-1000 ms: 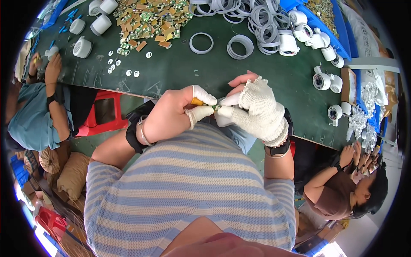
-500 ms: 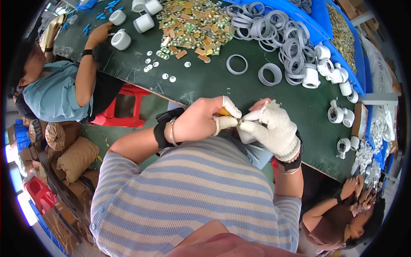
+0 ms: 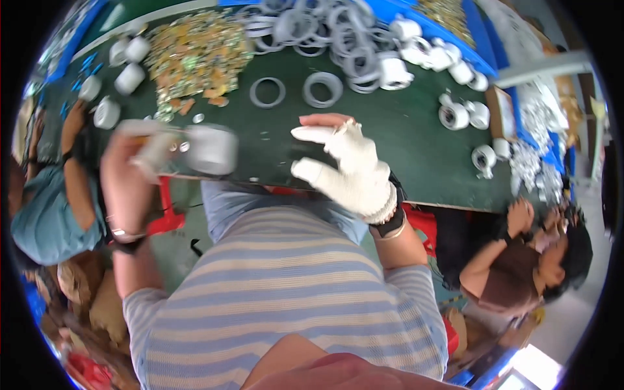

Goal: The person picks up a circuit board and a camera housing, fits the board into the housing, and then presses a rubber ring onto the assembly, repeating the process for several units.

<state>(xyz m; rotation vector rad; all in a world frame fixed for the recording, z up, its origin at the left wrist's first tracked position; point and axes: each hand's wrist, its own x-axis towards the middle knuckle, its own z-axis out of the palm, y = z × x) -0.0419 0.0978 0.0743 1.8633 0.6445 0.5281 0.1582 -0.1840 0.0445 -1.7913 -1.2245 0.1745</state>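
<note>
Both hands have come apart since half a second ago, when they met over one small piece at the chest. Now the left hand (image 3: 130, 172) has swung out to the left edge of the green worktop (image 3: 416, 140), closed around a white roll (image 3: 209, 149) that shows only as a blur, so its exact grip is hard to tell. Off to the right, the right hand (image 3: 351, 170), in a white knit glove, hangs open with fingers spread above the worktop's near edge, holding nothing. Just beyond it lie two loose grey rings (image 3: 323, 89), and farther back a heap of grey rings (image 3: 325, 32) and a pile of small yellowish parts (image 3: 195, 52). Another person's arm (image 3: 71, 162) rests at far left.
</note>
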